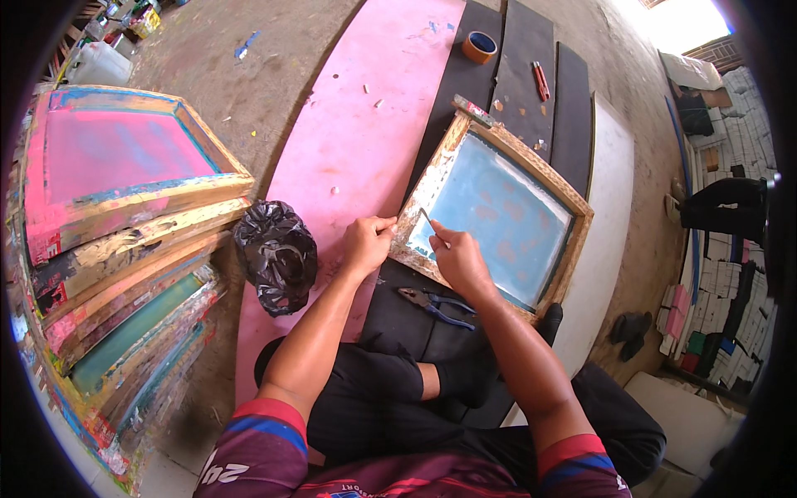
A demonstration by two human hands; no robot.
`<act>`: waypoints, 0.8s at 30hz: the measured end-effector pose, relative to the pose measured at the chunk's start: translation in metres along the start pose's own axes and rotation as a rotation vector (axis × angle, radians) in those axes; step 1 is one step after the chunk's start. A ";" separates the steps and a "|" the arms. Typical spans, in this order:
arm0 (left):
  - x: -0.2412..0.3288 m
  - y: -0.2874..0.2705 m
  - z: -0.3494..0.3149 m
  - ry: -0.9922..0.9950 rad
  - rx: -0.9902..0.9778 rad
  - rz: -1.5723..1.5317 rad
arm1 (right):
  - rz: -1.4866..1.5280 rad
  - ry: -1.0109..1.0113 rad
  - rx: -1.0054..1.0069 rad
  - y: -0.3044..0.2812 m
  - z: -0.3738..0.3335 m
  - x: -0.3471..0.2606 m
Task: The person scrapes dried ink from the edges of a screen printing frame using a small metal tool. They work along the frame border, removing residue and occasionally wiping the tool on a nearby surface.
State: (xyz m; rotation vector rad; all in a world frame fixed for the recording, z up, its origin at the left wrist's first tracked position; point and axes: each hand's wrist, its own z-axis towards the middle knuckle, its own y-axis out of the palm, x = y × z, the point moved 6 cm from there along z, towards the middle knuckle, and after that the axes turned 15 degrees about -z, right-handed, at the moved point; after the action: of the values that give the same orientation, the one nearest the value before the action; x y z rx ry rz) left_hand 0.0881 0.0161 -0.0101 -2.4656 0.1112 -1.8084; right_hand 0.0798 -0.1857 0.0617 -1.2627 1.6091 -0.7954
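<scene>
Right hand (461, 259): pinching thin tool (425, 215), apparently scraping past fingertips (437, 227); left hand (369, 246): curling closed beside wooden frame (531, 163), hold unclear; next stroke needing steadiness.

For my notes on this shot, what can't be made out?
Head view, thin tool: held end covered by the right hand.
Head view, left hand: its own back hides the palm, so its grip on the wooden frame is unclear.
Head view, black plastic bag: contents, if any, hidden by crumpled plastic.
Head view, lower frames stacked at left: faces mostly hidden by those above.
</scene>
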 end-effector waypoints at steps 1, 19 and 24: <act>-0.002 0.000 0.001 -0.002 0.003 -0.009 | 0.116 -0.035 0.030 0.000 0.003 0.004; -0.002 -0.006 0.000 0.009 -0.001 -0.004 | 0.700 0.124 -0.331 0.019 0.007 0.032; 0.002 -0.004 0.001 0.031 -0.016 0.006 | 0.298 -0.181 0.040 0.016 0.014 0.031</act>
State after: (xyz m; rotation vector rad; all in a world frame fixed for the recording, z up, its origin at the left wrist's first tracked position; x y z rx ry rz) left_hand 0.0901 0.0197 -0.0077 -2.4456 0.1353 -1.8513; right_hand 0.0852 -0.2102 0.0342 -1.0053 1.5776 -0.5100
